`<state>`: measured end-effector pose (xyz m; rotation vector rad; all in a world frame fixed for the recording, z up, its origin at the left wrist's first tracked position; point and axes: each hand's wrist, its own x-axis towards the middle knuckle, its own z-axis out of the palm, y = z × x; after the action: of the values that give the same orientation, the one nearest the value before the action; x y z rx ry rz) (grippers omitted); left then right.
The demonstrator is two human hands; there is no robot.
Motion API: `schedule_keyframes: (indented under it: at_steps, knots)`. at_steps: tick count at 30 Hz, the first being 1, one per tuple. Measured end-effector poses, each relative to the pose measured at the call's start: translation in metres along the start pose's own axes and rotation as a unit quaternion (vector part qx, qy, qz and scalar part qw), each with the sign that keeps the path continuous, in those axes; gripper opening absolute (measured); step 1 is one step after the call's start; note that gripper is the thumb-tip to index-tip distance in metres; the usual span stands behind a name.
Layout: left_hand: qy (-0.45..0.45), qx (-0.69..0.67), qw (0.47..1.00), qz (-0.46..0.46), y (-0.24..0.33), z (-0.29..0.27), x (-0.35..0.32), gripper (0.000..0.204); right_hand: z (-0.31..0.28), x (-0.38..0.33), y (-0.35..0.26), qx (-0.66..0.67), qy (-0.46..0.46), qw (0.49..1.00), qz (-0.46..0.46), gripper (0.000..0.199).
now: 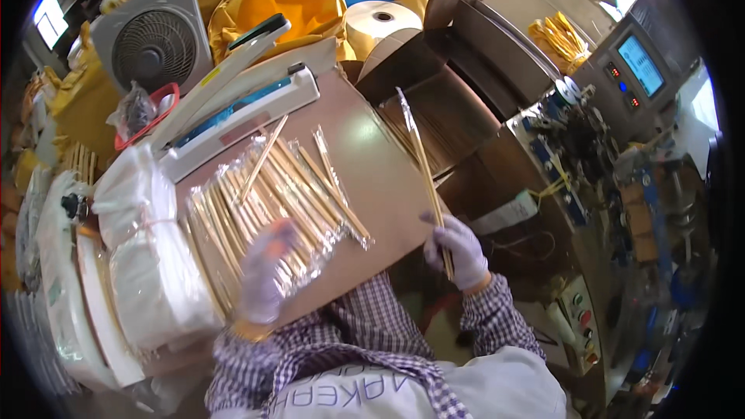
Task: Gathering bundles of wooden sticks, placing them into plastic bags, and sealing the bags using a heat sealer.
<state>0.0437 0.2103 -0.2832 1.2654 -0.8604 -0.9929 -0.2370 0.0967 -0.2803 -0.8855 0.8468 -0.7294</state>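
Observation:
My right hand [459, 252], in a thin pale glove, is closed around the lower part of long wooden chopsticks [423, 157]. They point up and away over the table's right edge, with shiny clear film at their far tip. My left hand [265, 271], also gloved, is at the near left side of a spread pile of film-wrapped chopsticks [272, 194]. Motion smears its fingers, and whether it grips anything is hidden. The pile lies on the brown tabletop [365, 163], with one stick lying across the others.
Stacked clear plastic bags [147, 240] lie left of the pile. A long white bag sealer [248, 105] stands behind it, near a grey fan [155, 35]. To the right are a brown metal trough [442, 109] and a machine with a lit screen [640, 66].

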Motion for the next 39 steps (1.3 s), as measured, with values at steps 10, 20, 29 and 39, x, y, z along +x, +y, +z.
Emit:
schedule_keyframes:
  at_steps: [10, 20, 29, 39]
  knots:
    - [-0.208, -0.149, 0.961, -0.105, 0.000, 0.122, -0.003, 0.036, 0.014, -0.114, 0.051, -0.111, -0.026, 0.993, 0.015, 0.031]
    - [-0.177, -0.124, 0.973, -0.076, 0.003, 0.097, -0.003, 0.030, 0.017, -0.096, 0.079, -0.133, -0.098, 0.985, -0.047, 0.039]
    - [-0.112, -0.093, 0.979, -0.145, -0.016, 0.081, 0.053, 0.029, 0.028, -0.069, 0.052, 0.208, -0.185, 0.952, 0.127, 0.056]
    - [-0.238, 0.078, 0.960, -0.124, -0.017, 0.092, 0.039, 0.034, -0.020, -0.086, 0.110, 0.090, 0.067, 0.991, 0.070, 0.025]
